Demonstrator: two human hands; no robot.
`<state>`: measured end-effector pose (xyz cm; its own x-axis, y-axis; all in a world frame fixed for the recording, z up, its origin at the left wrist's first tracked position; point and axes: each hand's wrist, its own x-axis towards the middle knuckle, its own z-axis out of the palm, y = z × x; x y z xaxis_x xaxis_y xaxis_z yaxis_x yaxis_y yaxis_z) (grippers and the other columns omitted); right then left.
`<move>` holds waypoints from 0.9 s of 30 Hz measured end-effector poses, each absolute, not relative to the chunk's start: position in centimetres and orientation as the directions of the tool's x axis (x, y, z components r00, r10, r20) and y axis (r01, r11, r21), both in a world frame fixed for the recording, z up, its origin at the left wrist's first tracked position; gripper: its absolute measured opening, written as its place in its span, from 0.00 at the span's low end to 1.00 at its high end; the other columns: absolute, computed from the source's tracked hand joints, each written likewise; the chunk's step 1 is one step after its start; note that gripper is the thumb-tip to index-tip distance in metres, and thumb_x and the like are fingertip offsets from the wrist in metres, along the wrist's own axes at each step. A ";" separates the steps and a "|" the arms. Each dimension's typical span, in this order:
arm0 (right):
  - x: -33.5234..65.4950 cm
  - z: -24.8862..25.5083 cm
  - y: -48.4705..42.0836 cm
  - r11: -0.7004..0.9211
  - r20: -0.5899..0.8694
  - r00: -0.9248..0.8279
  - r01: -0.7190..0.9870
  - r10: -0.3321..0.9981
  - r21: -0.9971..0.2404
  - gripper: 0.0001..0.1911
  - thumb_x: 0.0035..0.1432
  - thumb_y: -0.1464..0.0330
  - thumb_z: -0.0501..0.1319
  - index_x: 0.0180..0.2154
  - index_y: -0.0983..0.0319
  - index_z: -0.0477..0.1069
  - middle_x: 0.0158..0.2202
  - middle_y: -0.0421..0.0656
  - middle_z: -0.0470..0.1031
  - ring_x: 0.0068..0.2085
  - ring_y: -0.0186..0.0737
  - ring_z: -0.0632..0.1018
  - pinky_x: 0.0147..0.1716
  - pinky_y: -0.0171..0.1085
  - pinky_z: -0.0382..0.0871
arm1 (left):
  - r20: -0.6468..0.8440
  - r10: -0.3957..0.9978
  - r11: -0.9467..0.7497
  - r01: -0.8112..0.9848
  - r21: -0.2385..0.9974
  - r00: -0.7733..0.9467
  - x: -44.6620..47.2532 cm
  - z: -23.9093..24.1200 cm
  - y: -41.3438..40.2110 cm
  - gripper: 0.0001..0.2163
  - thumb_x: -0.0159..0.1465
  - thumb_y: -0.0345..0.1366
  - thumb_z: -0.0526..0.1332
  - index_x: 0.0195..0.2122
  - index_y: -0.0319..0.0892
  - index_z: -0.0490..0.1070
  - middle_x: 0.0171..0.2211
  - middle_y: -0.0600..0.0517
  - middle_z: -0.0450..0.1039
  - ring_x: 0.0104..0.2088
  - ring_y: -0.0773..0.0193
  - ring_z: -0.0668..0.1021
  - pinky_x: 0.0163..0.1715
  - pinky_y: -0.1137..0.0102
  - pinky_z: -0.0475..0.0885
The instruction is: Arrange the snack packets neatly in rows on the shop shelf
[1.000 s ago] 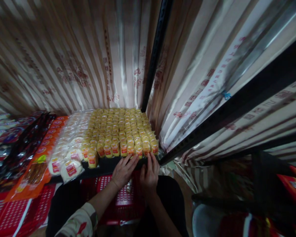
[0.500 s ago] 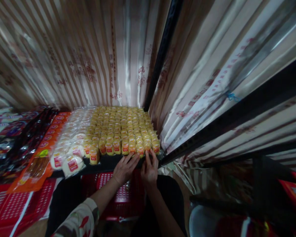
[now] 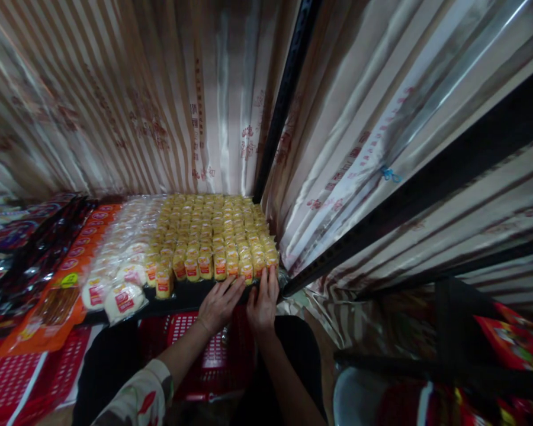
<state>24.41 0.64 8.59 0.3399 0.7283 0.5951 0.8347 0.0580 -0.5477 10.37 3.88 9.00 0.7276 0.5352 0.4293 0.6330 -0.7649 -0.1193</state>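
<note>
Rows of small yellow wrapped snack cakes [image 3: 208, 228] with red labels stand packed on a dark shelf [image 3: 184, 291]. At the front of the right-hand rows, my left hand [image 3: 221, 305] rests its outstretched fingertips against the cakes. Close beside it, my right hand [image 3: 263, 307] has its fingers stretched up against the front of the rightmost cakes. Neither hand is wrapped around a cake. One yellow cake [image 3: 164, 283] stands forward of the rest at the left end. Round white wrapped cakes [image 3: 124, 300] lie to its left.
An orange snack pack [image 3: 44, 319] and dark packets [image 3: 31, 254] lie further left. Red baskets [image 3: 184, 325] are below the shelf. A black upright post [image 3: 279, 112] and a slanting black bar [image 3: 382, 219] stand against the striped curtain [image 3: 160, 89].
The view has turned slightly to the right. My right fingers have shifted a little rightward along the cakes, to the rightmost ones. My left hand stays near the same cakes.
</note>
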 end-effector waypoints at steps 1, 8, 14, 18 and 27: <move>24.5 8.6 0.7 0.058 0.595 0.339 0.836 0.729 -0.546 0.29 0.61 0.72 0.46 0.64 0.63 0.43 0.65 0.55 0.46 0.65 0.50 0.50 0.56 0.58 0.56 | 0.427 0.536 -0.766 0.632 -0.117 0.728 10.4 9.0 3.9 0.21 0.65 0.27 0.46 0.58 0.41 0.60 0.60 0.47 0.60 0.59 0.58 0.63 0.48 0.66 0.66; 25.1 8.9 0.6 0.071 0.578 0.342 0.816 0.741 -0.574 0.27 0.63 0.71 0.45 0.62 0.62 0.47 0.63 0.54 0.49 0.64 0.48 0.53 0.56 0.56 0.58 | 0.430 0.526 -0.775 0.622 -0.113 0.734 10.3 9.1 3.8 0.22 0.64 0.27 0.46 0.59 0.40 0.59 0.61 0.48 0.59 0.59 0.57 0.62 0.49 0.64 0.66; 25.1 9.1 0.7 0.066 0.559 0.383 0.780 0.736 -0.622 0.26 0.63 0.68 0.45 0.62 0.65 0.48 0.63 0.57 0.48 0.64 0.49 0.52 0.57 0.58 0.55 | 0.433 0.536 -0.775 0.626 -0.090 0.725 10.1 9.0 3.8 0.22 0.63 0.28 0.47 0.59 0.42 0.59 0.61 0.49 0.58 0.60 0.61 0.61 0.51 0.67 0.65; 25.1 9.0 0.7 0.083 0.577 0.357 0.797 0.735 -0.598 0.25 0.62 0.69 0.45 0.60 0.65 0.52 0.63 0.57 0.47 0.64 0.49 0.52 0.58 0.58 0.54 | 0.400 0.547 -0.788 0.614 -0.051 0.735 9.8 9.4 3.8 0.23 0.62 0.28 0.49 0.59 0.41 0.59 0.61 0.50 0.58 0.60 0.61 0.61 0.52 0.68 0.63; 24.6 10.2 0.2 0.070 0.601 0.325 0.840 0.730 -0.539 0.27 0.58 0.72 0.48 0.60 0.69 0.52 0.63 0.58 0.49 0.64 0.51 0.51 0.58 0.58 0.52 | 0.392 0.509 -0.859 0.483 0.171 0.766 5.2 5.5 -2.6 0.19 0.62 0.27 0.52 0.55 0.39 0.64 0.57 0.48 0.64 0.58 0.60 0.65 0.54 0.65 0.64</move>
<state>24.58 0.17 10.24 0.3250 0.7304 0.6007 0.8395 0.0696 -0.5388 5.23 -2.58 5.50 0.7661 0.5095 0.3918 0.4834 -0.8585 0.1710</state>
